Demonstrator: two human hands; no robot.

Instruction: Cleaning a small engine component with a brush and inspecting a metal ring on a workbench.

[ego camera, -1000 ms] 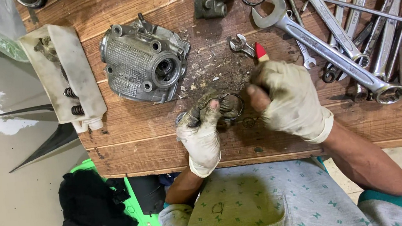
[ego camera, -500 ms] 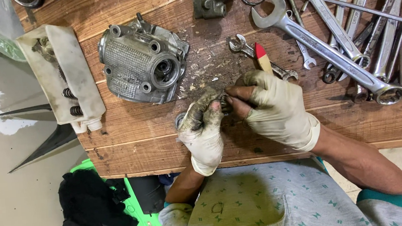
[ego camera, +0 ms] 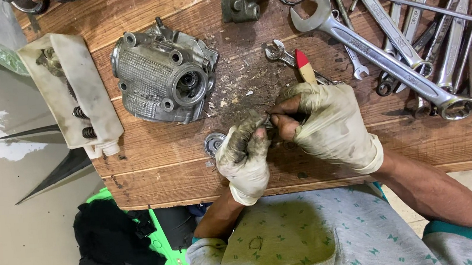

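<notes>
While both gloved hands, left hand (ego camera: 244, 151) and right hand (ego camera: 325, 122), pinch a small part (ego camera: 268, 120), the engine cover (ego camera: 164, 76) and wrenches (ego camera: 386, 42) flank them.

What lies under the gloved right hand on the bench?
A red-tipped wooden handle pokes out from beneath the right hand, beside a small spanner. The hand covers the rest of the handle and whatever the fingertips pinch with the left hand.

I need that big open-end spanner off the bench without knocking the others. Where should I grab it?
Take the large spanner by its bare shank just below the open jaw, coming from above with fingers across its width. That upper stretch lies flat on the wooden bench with free space beside it, while its lower ring end sits among the other spanners.
</notes>
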